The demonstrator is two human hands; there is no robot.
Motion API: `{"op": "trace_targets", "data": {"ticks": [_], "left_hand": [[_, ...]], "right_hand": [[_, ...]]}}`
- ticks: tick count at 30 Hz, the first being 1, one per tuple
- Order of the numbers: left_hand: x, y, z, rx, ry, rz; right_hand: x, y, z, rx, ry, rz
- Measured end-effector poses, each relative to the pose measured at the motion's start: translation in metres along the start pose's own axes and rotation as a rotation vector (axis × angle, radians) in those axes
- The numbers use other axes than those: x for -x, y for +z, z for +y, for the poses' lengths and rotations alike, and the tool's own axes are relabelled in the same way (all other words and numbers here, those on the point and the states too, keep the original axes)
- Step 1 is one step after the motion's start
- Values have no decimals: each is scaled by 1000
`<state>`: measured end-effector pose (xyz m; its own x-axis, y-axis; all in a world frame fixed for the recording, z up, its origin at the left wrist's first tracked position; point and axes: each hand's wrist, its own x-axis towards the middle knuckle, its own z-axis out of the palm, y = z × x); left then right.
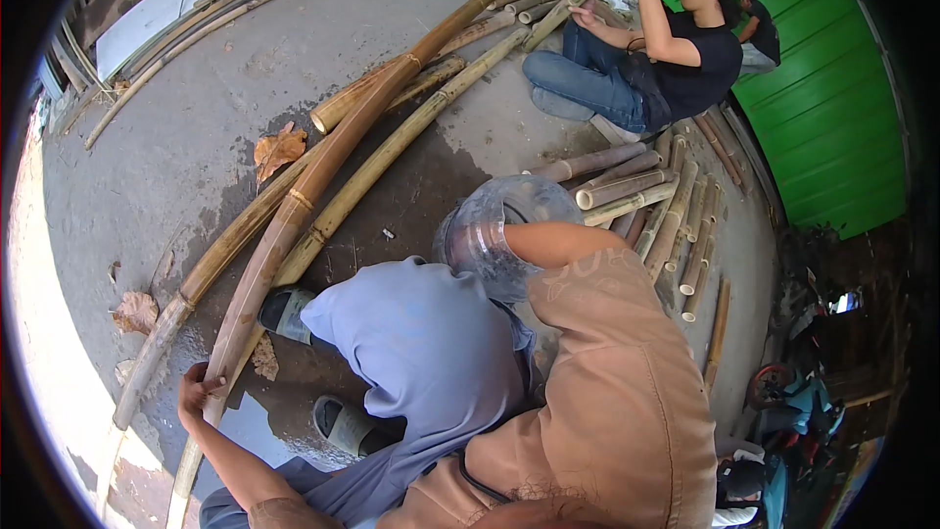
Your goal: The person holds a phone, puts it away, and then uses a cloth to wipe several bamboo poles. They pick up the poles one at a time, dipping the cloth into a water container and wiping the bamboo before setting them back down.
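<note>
Concrete floor (176,137), wet dark patch in middle; green wall (832,108) at right. About four long bamboo poles (392,152), one pile of short pieces (636,191), two co-workers (685,59). Left hand (199,394) closed around brown pole (323,162) near its low end; right hand hidden inside clear plastic jar (490,225), grip cannot tell.

No text, label, brand, number or sign can be read anywhere here

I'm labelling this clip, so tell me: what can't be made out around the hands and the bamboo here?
Right hand, head view: inside the clear plastic jug; its cloudy wall blurs the fingers.
Long brown bamboo pole, head view: gripped by the left hand; its near end is lost at the dark lens rim.
Short cut bamboo pieces, head view: the tan sleeve covers part of the pile.
</note>
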<state>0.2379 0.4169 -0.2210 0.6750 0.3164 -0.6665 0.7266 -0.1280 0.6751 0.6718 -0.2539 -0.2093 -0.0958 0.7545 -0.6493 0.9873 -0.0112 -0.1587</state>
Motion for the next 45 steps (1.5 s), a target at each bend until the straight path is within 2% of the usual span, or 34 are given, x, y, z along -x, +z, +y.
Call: {"op": "trace_targets", "data": {"ticks": [2,3,4,5,6,9,10,12,15,16,19,21,23,26,29,32,35,37,40,42,43,44,45], "left_hand": [[21,-4,15,43,-61,56],[29,-3,17,73,-91,83],[17,-18,-10,-65,-156,62],[1,-38,-44,-203,-220,44],[5,-39,-50,-143,-210,66],[25,-16,-28,-83,-250,103],[24,-14,-34,-11,-190,115],[30,-12,-28,-105,-141,165],[36,-10,-17,-247,-69,246],[34,-10,-15,-329,-56,254],[37,-5,-18,-387,-16,267],[41,-1,-14,-420,16,291],[41,4,-20,-297,16,360],[40,14,-18,-211,44,453],[47,26,6,-286,115,495],[20,37,12,-220,129,429],[6,57,39,-182,187,414],[0,67,62,-264,196,422],[-8,78,82,-248,231,434],[-12,84,93,-337,306,484],[-19,86,93,-391,337,504],[-14,89,103,-369,318,523],[-19,89,101,-407,342,566]], "right_hand": [[-3,22,14,51,-163,-40],[15,5,6,-428,-11,-18],[39,-14,-2,-900,146,10],[59,-32,-6,-905,139,7],[78,-50,-11,-910,132,4],[152,-139,-72,-1133,612,106],[167,-140,-81,-1254,635,222],[194,-136,-95,-1496,673,461],[201,-97,-90,-1204,606,847],[202,-110,-97,-1129,714,855],[201,-144,-101,-855,932,739],[199,-161,-93,-739,953,616],[200,-182,-90,-689,989,453],[201,-195,-87,-683,984,283],[203,-188,-91,-594,902,244],[211,-193,-95,-657,850,142],[230,-214,-104,-687,894,236],[246,-223,-100,-683,918,318],[267,-259,-90,-598,852,446],[268,-297,-81,-690,813,496],[264,-309,-73,-638,788,591],[257,-321,-53,-636,780,585],[244,-316,-28,-315,632,800]]}}
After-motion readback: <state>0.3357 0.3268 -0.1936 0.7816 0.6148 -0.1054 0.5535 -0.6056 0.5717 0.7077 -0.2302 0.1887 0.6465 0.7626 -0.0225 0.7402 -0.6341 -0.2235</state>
